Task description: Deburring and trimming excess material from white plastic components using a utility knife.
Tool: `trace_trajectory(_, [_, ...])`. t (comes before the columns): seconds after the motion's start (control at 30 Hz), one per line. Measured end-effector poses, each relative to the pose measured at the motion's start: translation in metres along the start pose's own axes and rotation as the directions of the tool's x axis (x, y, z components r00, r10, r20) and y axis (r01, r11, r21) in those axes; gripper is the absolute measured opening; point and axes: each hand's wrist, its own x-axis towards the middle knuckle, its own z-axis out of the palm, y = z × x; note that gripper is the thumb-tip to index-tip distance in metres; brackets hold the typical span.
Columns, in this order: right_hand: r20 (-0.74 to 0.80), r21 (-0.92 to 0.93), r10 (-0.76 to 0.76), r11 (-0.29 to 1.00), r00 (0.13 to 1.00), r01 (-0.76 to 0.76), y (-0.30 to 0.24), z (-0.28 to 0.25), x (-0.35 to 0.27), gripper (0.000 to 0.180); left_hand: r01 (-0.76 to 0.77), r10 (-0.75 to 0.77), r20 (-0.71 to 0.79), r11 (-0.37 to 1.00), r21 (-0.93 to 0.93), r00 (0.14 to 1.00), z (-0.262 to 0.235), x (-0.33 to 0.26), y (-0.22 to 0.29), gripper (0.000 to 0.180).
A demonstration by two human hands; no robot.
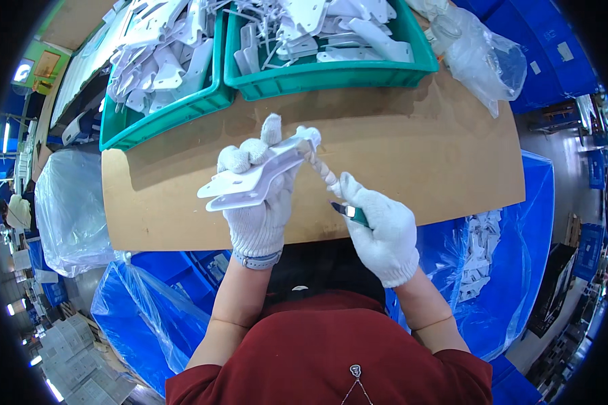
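Note:
My left hand (pixel 257 209), in a white knit glove, is closed around white plastic brackets (pixel 250 181). They look like two flat, bent pieces lying one over the other, tilted up to the right above the table. A green-handled knife (pixel 355 214) with a short dark blade sits in my gloved right hand (pixel 384 233), its blade pointing left. From the right hand a beige, spirally wrapped length (pixel 321 167) reaches to the brackets' upper right end; whether it is a taped finger or a separate strip, I cannot tell.
Two green crates, a left one (pixel 148 131) and a right one (pixel 331 75), hold heaped white plastic parts at the far side of the brown tabletop (pixel 412 155). A clear plastic bag (pixel 483 64) lies at the far right. Blue lined bins (pixel 520 270) flank me below the table.

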Motion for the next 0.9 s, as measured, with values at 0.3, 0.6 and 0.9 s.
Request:
trace_trajectory(0.3, [-0.556,-0.060,0.179,0.965,0.811,-0.254,0.032,-0.089,-0.022,0.038,0.661,-0.630,-0.227,0.745,0.097,0.743,0.027,0.003,-0.084,0.040])
trace_trajectory(0.6, [-0.639,-0.310,0.208,0.811,0.740,-0.496,0.043,-0.127,-0.032,0.038,0.875,-0.874,0.201,0.470,0.120,0.442,0.062,-0.037,-0.235,0.040])
trace_trajectory(0.9, [-0.363,-0.438,-0.017,0.885,0.932,-0.155,0.088,-0.095,0.090,0.029,0.758,-0.723,-0.229,0.618,0.207,0.652,-0.001,0.030,-0.092,0.034])
